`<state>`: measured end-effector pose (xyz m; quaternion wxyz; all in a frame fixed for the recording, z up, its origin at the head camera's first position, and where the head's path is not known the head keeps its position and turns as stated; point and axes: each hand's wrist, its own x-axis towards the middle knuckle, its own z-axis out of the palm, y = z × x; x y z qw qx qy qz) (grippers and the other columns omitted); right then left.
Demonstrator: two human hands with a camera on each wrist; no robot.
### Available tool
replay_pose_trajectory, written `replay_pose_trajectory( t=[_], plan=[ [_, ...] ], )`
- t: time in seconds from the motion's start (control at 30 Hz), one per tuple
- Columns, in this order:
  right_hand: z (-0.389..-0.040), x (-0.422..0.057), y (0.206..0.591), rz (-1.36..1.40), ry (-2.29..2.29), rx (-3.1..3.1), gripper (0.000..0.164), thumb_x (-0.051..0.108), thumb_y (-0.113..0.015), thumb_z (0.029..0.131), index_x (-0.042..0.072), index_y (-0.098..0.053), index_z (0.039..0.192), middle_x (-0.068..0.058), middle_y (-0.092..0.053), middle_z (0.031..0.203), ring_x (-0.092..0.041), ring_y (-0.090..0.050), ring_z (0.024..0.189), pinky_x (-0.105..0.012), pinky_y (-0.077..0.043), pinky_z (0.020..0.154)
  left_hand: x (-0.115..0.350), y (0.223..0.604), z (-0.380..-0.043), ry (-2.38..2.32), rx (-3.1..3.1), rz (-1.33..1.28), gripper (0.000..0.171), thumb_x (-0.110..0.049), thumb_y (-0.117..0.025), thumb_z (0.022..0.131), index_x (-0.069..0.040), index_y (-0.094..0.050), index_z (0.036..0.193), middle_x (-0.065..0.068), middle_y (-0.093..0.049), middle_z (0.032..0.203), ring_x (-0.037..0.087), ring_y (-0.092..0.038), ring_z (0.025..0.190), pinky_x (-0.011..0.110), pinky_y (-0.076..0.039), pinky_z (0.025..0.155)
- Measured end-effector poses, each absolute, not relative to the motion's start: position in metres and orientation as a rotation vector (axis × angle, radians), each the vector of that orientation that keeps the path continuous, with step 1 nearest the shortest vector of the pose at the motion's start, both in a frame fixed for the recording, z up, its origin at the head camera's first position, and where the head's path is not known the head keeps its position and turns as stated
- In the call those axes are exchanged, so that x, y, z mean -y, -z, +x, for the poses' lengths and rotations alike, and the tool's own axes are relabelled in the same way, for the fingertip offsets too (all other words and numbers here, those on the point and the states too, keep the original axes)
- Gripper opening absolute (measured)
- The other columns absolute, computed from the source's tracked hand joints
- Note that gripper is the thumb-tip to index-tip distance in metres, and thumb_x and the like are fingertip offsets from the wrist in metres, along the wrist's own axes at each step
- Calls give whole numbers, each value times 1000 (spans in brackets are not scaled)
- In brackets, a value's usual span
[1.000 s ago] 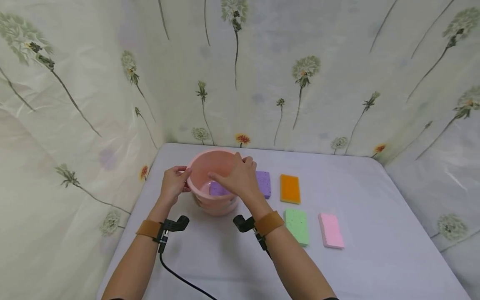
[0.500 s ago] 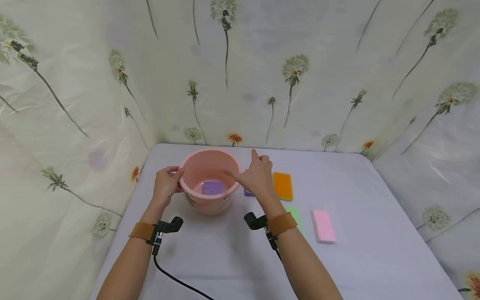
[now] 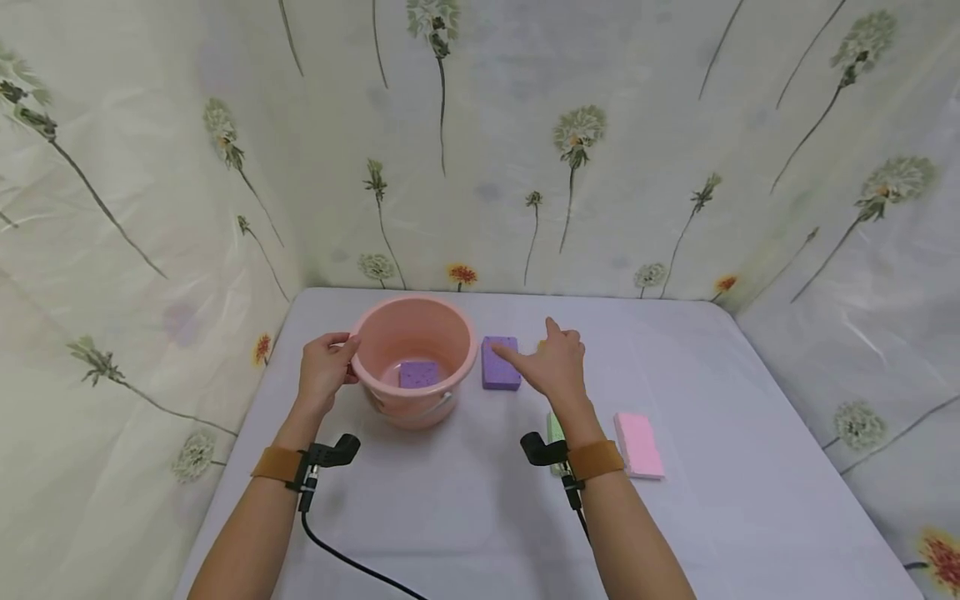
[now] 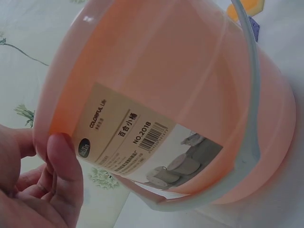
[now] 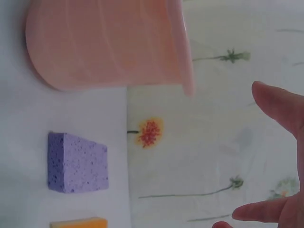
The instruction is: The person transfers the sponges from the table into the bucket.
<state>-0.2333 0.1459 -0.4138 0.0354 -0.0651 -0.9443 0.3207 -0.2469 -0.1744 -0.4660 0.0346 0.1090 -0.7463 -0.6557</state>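
Pale table [image 3: 450,517], bucket [image 3: 397,407], purple sponge [image 5: 78,164], pink sponge [image 3: 639,446], green sponge [image 3: 555,429], seemingly orange sponge [image 5: 83,223]

Bucket [image 3: 408,410]: one
Sponges [image 3: 501,368]: five, apparently; one inside bucket, four toward three-to-four o'clock
Hands [image 3: 322,372]: two
Wrist cameras [image 3: 336,452]: two

Bare forearms [image 3: 243,533], matching tan wristbands [image 3: 277,464]
Both bands look kinda leathery and plain, each sporting a chunky, elbow-shaped black camera [image 3: 335,451] with a skinny black cable [image 3: 342,561] plugged in beside it.
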Motion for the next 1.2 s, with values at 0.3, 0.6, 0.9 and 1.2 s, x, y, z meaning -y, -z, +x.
replay_pose_trajectory(
  t=[0.3, 0.6, 0.9, 1.2],
  plan=[
    [-230, -180, 429, -323, -962, 2927, 112, 70, -67, 77, -4, -29, 152, -37, -36, 137, -49, -36, 123, -58, -41, 100, 174, 466, -246, 2024, 2282, 357, 43, -21, -61, 100, 9, -55, 130, 33, -61, 105, 4, -57, 51, 18, -53, 49],
    [-216, -200, 456, -410, -989, 2959, 114, 71, -65, 78, -9, -27, 150, -40, -33, 138, -50, -34, 122, -60, -40, 98, 174, 466, -245, 2022, 2281, 358, 42, -21, -61, 100, 8, -55, 130, 34, -61, 106, 4, -56, 50, 17, -52, 48],
    [-205, -209, 486, -512, -945, 2975, 117, 74, -65, 76, -9, -29, 149, -41, -34, 134, -49, -36, 118, -56, -45, 92, 174, 465, -245, 2018, 2294, 372, 42, -21, -60, 100, 7, -56, 130, 32, -61, 106, 5, -57, 51, 17, -53, 49],
    [-196, -214, 504, -571, -898, 2979, 117, 74, -66, 76, -11, -30, 148, -42, -32, 134, -51, -35, 118, -58, -43, 92, 174, 467, -246, 2019, 2297, 367, 43, -22, -61, 100, 7, -55, 131, 32, -61, 105, 5, -58, 51, 18, -53, 49]
  ],
)
